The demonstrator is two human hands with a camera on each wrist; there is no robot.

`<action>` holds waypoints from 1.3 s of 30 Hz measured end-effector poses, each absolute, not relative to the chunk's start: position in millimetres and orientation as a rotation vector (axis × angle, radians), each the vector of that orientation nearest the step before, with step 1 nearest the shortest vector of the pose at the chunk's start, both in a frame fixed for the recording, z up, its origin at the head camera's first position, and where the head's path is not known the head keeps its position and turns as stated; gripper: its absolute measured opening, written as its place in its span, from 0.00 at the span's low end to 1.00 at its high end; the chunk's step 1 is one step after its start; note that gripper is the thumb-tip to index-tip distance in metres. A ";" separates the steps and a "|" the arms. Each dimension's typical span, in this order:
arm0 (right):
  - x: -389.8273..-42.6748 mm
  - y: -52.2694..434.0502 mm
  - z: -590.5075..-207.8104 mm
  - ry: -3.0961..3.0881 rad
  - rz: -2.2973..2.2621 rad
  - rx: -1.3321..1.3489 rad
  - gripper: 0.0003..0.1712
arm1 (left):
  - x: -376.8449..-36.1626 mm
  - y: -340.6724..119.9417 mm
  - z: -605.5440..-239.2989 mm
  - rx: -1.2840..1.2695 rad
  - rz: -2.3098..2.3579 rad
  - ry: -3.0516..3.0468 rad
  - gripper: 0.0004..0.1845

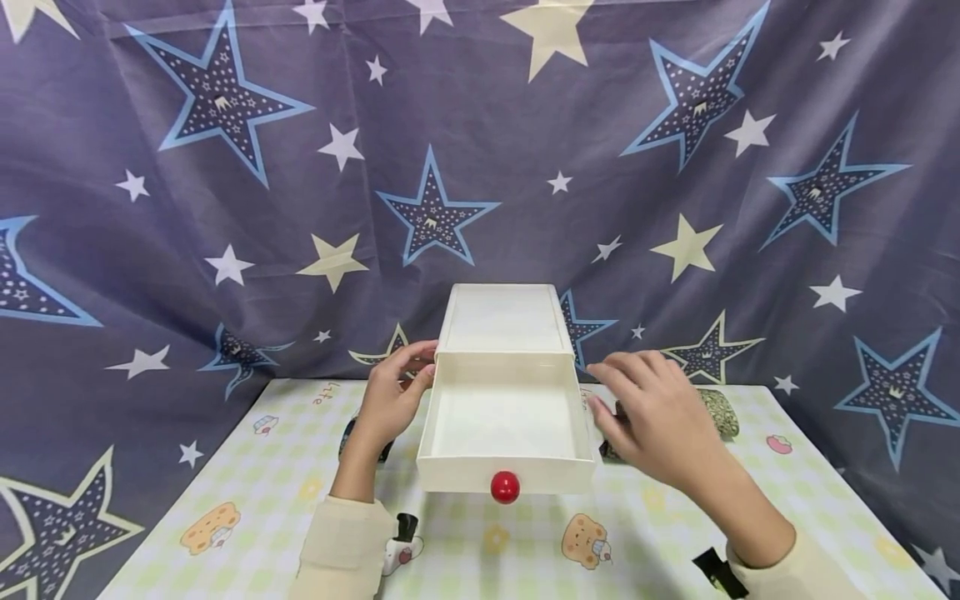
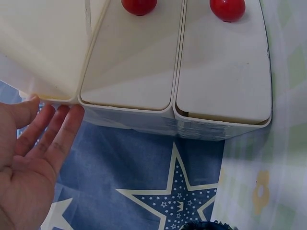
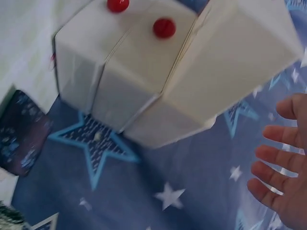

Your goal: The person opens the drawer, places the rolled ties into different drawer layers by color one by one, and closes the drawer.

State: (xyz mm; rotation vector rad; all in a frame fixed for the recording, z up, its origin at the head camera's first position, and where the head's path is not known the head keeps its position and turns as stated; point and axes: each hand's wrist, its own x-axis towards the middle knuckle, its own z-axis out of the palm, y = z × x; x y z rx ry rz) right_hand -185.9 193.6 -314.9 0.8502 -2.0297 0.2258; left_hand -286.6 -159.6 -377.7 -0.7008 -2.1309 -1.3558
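A white drawer unit (image 1: 508, 317) stands at the back of the table, its top drawer (image 1: 467, 477) pulled out towards me. The drawer's bare floor shows, and a red round knob (image 1: 505, 487) sits on its front. Two lower drawers, one with a red knob (image 2: 227, 9), are closed beneath it in the left wrist view. My left hand (image 1: 393, 396) touches the unit's left side near the top drawer's opening, fingers extended. To the right of the pulled-out drawer, my right hand (image 1: 656, 412) is held in the air, fingers spread and apart from the unit, holding nothing.
An olive patterned rounded item (image 1: 722, 412) lies behind my right hand, with a dark patterned flat item (image 3: 23, 134) nearby. Another dark item (image 1: 386, 452) is partly hidden by my left wrist. A star-printed curtain (image 1: 480, 108) hangs behind the checked tablecloth (image 1: 277, 500).
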 end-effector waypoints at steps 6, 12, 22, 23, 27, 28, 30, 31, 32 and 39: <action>-203.5 224.9 -325.0 -2.108 0.264 0.748 0.19 | -286.8 -159.8 -377.8 -0.712 -1.341 -2.130 0.19; -222.3 251.8 -340.2 -2.228 0.271 0.613 0.20 | -286.1 -160.7 -378.6 -0.700 -1.356 -2.130 0.19; -260.7 294.3 -373.6 -2.392 0.209 0.563 0.24 | -287.2 -160.3 -379.0 -0.710 -1.358 -2.116 0.18; -264.1 298.5 -377.0 -2.416 0.200 0.560 0.24 | -287.3 -160.1 -378.9 -0.712 -1.356 -2.115 0.18; -275.8 314.0 -389.8 -2.533 0.160 0.540 0.26 | -287.2 -159.7 -378.9 -0.716 -1.355 -2.112 0.18; -278.3 317.7 -392.9 -2.560 0.154 0.533 0.26 | -287.1 -159.6 -378.8 -0.716 -1.355 -2.112 0.18; -283.0 324.5 -398.4 -2.609 0.132 0.526 0.27 | -287.2 -159.8 -378.6 -0.711 -1.353 -2.116 0.18; -285.0 327.8 -400.8 -2.632 0.121 0.526 0.28 | -287.2 -159.7 -378.5 -0.711 -1.351 -2.117 0.18; -286.9 330.9 -402.9 -2.655 0.110 0.526 0.29 | -287.2 -159.7 -378.4 -0.710 -1.350 -2.119 0.18; -295.3 349.3 -412.0 -2.750 0.068 0.539 0.37 | -286.1 -159.6 -377.0 -0.704 -1.344 -2.122 0.18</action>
